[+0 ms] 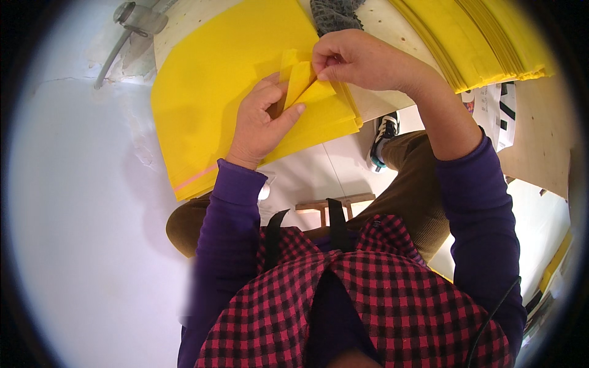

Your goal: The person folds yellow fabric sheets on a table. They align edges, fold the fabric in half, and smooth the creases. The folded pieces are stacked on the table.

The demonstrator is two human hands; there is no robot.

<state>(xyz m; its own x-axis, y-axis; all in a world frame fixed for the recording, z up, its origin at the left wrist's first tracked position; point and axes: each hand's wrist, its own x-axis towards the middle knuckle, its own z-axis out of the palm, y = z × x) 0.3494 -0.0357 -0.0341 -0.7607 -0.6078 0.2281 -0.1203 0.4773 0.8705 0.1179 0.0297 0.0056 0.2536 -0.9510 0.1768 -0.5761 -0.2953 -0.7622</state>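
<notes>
A large, flat yellow sheet (208,92), like non-woven cloth, lies over the table and hangs past its near edge. A pink strip crosses its lower left corner, and several layers show at the edges. Its right part has a folded yellow flap (318,101) standing up. My left hand (254,126) grips this flap from the left, thumb in front and fingers partly hidden behind it. My right hand (356,58) pinches the flap's upper edge between thumb and forefinger, with the other fingers curled. A narrow gap shows between the flap's layers there.
Stacked yellow sheets (478,37) lie at the far right of the wooden table (392,101). A crumpled dark grey cloth (335,13) rests at the back. A white printed package (494,116) sits below the stack. A clear container (144,20) is at the upper left.
</notes>
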